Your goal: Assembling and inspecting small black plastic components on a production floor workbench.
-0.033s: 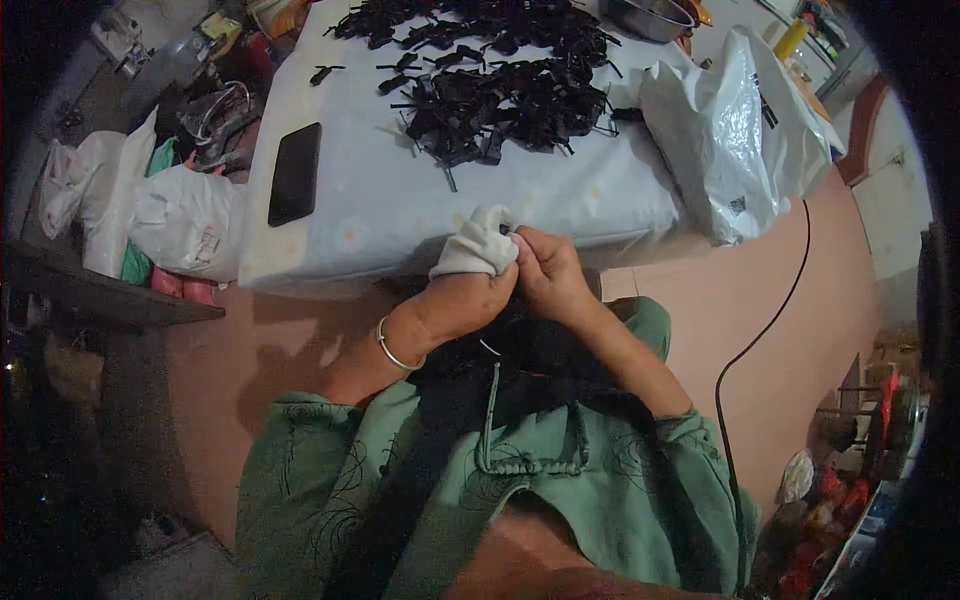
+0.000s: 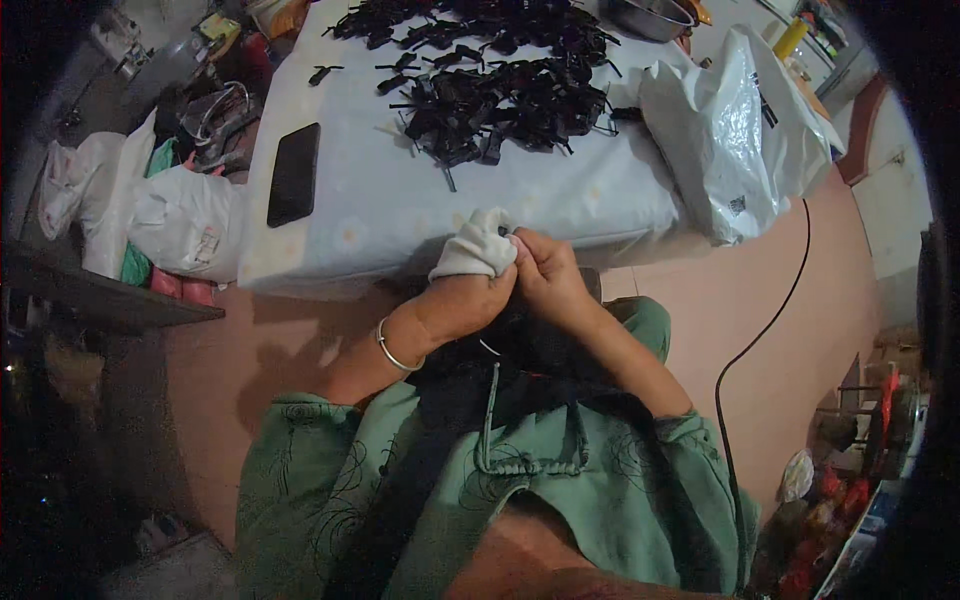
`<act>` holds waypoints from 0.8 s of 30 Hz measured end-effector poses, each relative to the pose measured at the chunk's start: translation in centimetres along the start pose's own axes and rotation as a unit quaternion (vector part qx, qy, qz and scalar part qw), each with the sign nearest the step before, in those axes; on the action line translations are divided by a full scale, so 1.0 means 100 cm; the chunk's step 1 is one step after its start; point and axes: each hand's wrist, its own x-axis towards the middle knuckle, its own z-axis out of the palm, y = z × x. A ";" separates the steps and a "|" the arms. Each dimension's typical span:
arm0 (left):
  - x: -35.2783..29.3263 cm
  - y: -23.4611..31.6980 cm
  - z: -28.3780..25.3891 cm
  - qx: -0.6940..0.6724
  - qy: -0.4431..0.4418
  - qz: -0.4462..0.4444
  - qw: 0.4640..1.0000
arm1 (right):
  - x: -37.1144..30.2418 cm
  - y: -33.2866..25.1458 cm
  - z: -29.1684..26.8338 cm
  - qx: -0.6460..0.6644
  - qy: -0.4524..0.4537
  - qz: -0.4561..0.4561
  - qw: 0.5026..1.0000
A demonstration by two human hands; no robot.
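Note:
My left hand (image 2: 465,300) is closed, its fingers covered by a white cloth (image 2: 473,252) that may be a glove. A small black part (image 2: 504,231) peeks out at the cloth's tip, mostly hidden by my fingers. My right hand (image 2: 550,272) pinches right beside it, fingertips touching the cloth; what lies between them is hidden. Both hands meet just off the near edge of the table (image 2: 390,225). Farther back lies a large heap of black plastic parts (image 2: 500,105) with thin prongs, and a single one (image 2: 322,75) sits apart at the far left.
A black phone (image 2: 294,175) lies on the table's left. At its right edge slumps a white plastic bag (image 2: 725,150), with a metal bowl (image 2: 648,18) behind. More white bags (image 2: 190,220) rest on a shelf to the left. A black cable (image 2: 752,350) hangs on the right.

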 end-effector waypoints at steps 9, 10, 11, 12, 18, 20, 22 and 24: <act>-0.015 -0.006 0.001 0.116 -0.043 0.043 0.991 | -0.001 0.005 0.005 0.069 -0.030 0.088 0.993; -0.014 -0.003 0.000 0.133 -0.025 0.055 0.989 | -0.001 0.003 0.002 0.108 -0.060 0.124 0.985; -0.011 -0.002 -0.002 0.132 -0.024 0.055 0.989 | 0.002 0.002 -0.003 0.146 -0.088 0.160 0.972; -0.006 -0.001 -0.005 0.058 -0.020 0.015 0.998 | 0.006 0.002 -0.008 0.145 -0.088 0.161 0.972; 0.005 0.006 -0.017 0.039 -0.036 0.058 0.997 | 0.082 0.007 -0.065 -0.387 0.154 0.072 0.906; 0.005 0.001 -0.016 0.062 -0.049 0.086 0.993 | 0.103 0.029 -0.069 -0.406 0.136 0.082 0.900; 0.011 -0.003 -0.018 0.069 -0.074 0.071 0.992 | 0.104 0.044 -0.065 -0.421 0.115 0.090 0.895; 0.009 -0.009 -0.017 0.042 -0.060 0.041 0.996 | 0.097 0.044 -0.054 -0.377 0.119 0.007 0.919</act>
